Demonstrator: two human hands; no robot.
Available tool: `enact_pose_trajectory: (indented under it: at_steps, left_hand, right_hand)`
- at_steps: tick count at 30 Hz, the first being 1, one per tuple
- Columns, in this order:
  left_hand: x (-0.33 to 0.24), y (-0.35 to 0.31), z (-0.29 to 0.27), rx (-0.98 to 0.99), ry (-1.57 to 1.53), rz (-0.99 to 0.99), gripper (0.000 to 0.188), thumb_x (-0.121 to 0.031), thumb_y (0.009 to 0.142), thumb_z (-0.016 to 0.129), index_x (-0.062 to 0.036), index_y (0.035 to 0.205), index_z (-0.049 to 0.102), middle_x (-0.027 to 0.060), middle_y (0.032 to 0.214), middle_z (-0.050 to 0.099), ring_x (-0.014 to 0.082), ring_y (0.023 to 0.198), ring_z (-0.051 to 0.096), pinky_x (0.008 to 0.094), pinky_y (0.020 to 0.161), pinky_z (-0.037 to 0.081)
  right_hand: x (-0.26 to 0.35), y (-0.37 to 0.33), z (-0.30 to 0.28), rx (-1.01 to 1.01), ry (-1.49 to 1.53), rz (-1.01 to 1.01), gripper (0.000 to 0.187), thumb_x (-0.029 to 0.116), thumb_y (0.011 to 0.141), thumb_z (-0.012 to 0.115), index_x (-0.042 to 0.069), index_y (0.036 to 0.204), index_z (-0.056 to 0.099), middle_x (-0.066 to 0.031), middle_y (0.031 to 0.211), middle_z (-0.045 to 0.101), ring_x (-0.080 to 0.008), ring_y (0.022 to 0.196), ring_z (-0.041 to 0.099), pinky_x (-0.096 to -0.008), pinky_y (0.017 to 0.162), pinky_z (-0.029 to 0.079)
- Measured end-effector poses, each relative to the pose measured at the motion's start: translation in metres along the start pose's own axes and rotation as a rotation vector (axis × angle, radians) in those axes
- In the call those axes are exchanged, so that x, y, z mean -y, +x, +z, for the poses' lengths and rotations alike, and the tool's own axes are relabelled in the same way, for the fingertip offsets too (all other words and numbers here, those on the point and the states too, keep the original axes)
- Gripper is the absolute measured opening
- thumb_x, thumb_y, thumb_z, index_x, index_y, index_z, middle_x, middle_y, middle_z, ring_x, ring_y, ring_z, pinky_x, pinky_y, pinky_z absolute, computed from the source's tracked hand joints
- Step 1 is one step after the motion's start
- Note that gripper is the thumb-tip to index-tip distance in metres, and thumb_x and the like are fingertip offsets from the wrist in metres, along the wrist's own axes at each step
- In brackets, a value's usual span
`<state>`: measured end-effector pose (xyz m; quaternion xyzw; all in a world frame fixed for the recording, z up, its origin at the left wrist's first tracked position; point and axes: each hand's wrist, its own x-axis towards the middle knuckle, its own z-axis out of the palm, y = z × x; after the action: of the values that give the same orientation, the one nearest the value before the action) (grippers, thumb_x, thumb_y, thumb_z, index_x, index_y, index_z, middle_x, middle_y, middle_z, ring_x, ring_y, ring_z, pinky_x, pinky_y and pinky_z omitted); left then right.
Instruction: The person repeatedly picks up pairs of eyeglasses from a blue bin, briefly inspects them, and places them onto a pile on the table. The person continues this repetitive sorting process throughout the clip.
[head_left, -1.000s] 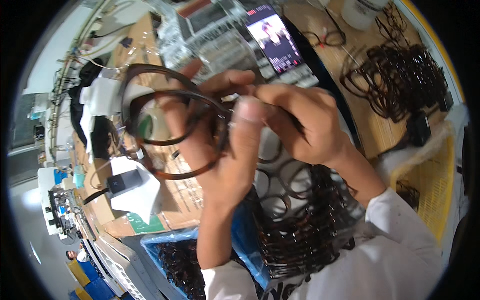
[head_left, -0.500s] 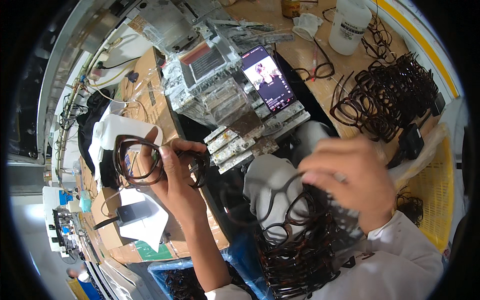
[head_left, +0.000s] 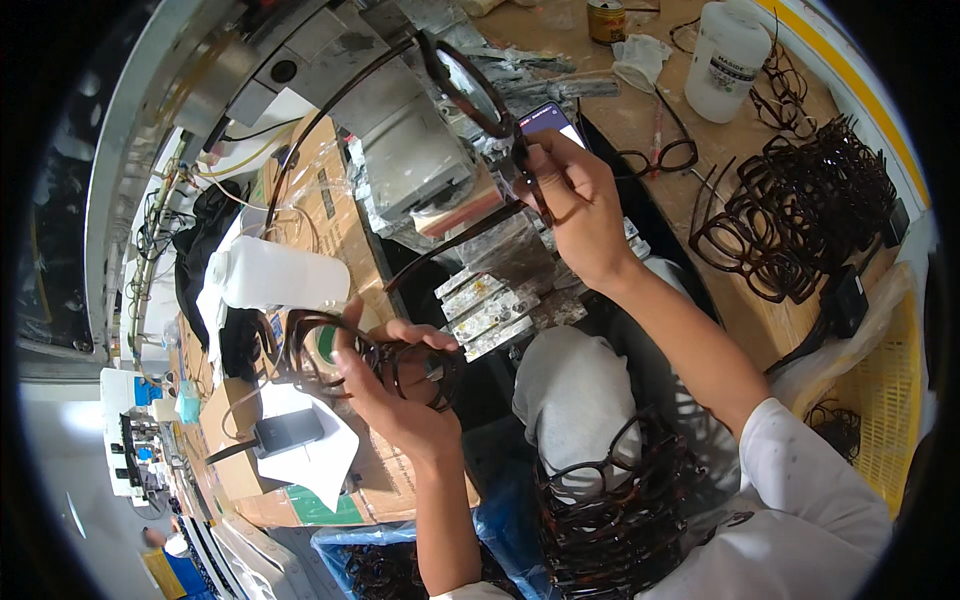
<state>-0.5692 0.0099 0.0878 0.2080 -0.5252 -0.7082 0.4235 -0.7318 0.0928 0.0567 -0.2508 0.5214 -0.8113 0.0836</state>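
Observation:
My right hand (head_left: 585, 210) pinches a dark brown eyeglass frame (head_left: 462, 95) by one end and holds it up over the metal machine (head_left: 400, 130), its two temples spread to the left. Lower on the left, my left hand (head_left: 405, 405) is closed around several dark eyeglass frames (head_left: 300, 345) bunched together. A long stack of tortoiseshell eyeglass frames (head_left: 610, 515) lies across my lap, below and between my hands. Beside it, a grey cloth (head_left: 575, 390) covers my knee.
A phone (head_left: 548, 120) stands partly hidden behind my right hand. Another heap of eyeglass frames (head_left: 800, 205) and a white bottle (head_left: 727, 65) occupy the right bench. A white jug (head_left: 290, 275) sits left, a yellow basket (head_left: 875, 370) right, and a blue-lined bin (head_left: 340, 545) below.
My right hand has risen from over the lap stack to the machine, bringing up one eyeglass frame. My left hand keeps its bunch and sits slightly lower and further right in view.

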Motion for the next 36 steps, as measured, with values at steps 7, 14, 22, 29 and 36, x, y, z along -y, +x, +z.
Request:
enact_pose_trajectory:
  at_steps: [7,14,22,29,36]
  left_hand:
    - [-0.011,0.005,0.006,0.197,-0.203,-0.067,0.082,-0.066,0.088,0.023,0.007,0.117,0.047,0.0126,0.072,0.056,0.0265,0.06,0.055,0.0394,0.055,0.048]
    - [-0.013,-0.026,0.047,0.291,-0.051,0.148,0.07,-0.053,0.085,0.05,0.002,0.127,0.038,0.0138,0.084,0.058,0.0226,0.072,0.057,0.0312,0.062,0.048]
    - [-0.017,-0.028,0.027,0.306,0.197,0.155,0.045,-0.013,0.091,0.052,0.0082,0.125,0.03,0.012,0.078,0.056,0.0231,0.077,0.061,0.0421,0.078,0.051]
    - [-0.005,-0.029,0.012,0.243,0.2,-0.062,0.04,-0.009,0.091,0.05,0.0066,0.123,0.034,0.0108,0.079,0.052,0.0191,0.073,0.057,0.0387,0.07,0.053]
    - [-0.001,-0.024,0.012,0.263,0.247,-0.06,0.038,-0.009,0.091,0.051,0.0067,0.121,0.033,0.0115,0.078,0.056,0.0207,0.071,0.059,0.0342,0.071,0.05]
  right_hand:
    - [0.019,-0.022,-0.018,-0.028,-0.284,-0.473,0.014,0.011,0.09,0.05,0.0,0.09,0.058,-0.0023,0.067,0.054,-0.0076,0.056,0.045,-0.022,0.051,0.036]
    - [0.054,-0.079,-0.022,0.25,-0.697,-0.655,0.013,0.0,0.075,0.062,-0.002,0.087,0.058,-0.012,0.073,0.063,-0.0248,0.057,0.063,-0.0312,0.048,0.047]
    - [0.081,-0.108,-0.072,0.578,-0.559,-0.135,0.025,0.026,0.085,0.062,0.001,0.088,0.063,-0.0063,0.085,0.063,-0.0117,0.06,0.054,-0.0227,0.049,0.041]
    - [0.131,-0.159,-0.115,0.872,-0.817,0.18,0.044,0.035,0.064,0.077,0.008,0.095,0.059,-0.0059,0.101,0.055,-0.021,0.069,0.058,-0.0304,0.062,0.048]
    - [0.114,-0.159,-0.114,0.583,-0.965,0.054,0.025,0.018,0.069,0.075,0.006,0.084,0.059,-0.0055,0.077,0.059,-0.0245,0.063,0.057,-0.0312,0.056,0.046]
